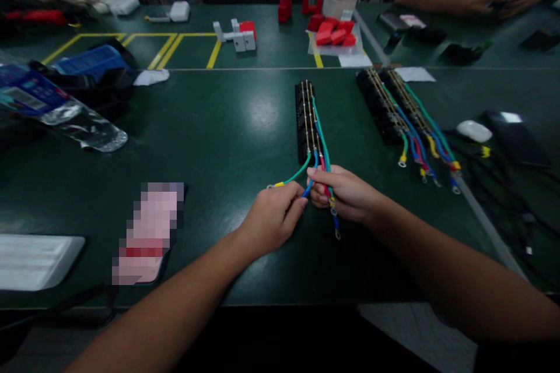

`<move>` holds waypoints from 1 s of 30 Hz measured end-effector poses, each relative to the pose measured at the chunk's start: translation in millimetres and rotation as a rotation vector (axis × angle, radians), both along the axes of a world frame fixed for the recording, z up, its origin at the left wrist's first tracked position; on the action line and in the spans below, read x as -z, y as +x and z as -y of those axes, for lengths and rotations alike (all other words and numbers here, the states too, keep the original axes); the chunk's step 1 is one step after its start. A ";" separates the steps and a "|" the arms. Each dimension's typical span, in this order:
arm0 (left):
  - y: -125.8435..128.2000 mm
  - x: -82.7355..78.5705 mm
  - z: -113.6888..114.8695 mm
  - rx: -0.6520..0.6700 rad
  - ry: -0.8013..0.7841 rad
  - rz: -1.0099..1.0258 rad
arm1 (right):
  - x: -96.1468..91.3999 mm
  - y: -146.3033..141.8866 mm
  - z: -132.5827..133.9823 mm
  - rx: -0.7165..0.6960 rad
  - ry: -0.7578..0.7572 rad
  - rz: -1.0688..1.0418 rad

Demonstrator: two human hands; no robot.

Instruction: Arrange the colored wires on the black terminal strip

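A black terminal strip with brass-coloured rails lies on the green table in front of me. Green, blue and red wires run from its near end, tipped with ring terminals. My left hand pinches the blue wire near its end, which the fingers hide. Just right of it, my right hand is closed around the bundle of red, green and blue wires, its thumb against the blue wire. Ring terminals hang below the right hand. One green wire bends left, its yellow-sleeved end beside my left hand.
Two more wired strips lie to the right, beside a white mouse and black cables. Red parts sit at the back. At left are a plastic bottle, a phone and a white object. Another person's hands show back right.
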State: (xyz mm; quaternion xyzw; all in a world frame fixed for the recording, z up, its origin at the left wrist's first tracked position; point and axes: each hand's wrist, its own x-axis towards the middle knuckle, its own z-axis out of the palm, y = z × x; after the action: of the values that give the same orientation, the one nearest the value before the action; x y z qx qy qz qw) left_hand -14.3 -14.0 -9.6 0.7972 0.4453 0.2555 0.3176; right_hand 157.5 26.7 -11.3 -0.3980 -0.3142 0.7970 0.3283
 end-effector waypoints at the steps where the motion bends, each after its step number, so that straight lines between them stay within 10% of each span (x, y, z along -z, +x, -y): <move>1: 0.0 -0.1 -0.3 -0.001 0.004 0.006 | 0.2 0.1 -0.1 -0.003 -0.003 -0.004; 30: -0.7 5.5 -0.4 0.001 0.142 0.036 | 1.3 2.4 0.0 -0.060 -0.029 -0.065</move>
State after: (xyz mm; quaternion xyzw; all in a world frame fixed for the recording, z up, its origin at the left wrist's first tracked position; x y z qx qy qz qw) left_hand -15.0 -13.6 -15.1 0.8132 0.4200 0.3006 0.2683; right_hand 159.9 26.7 -12.6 -0.3670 -0.3035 0.8234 0.3085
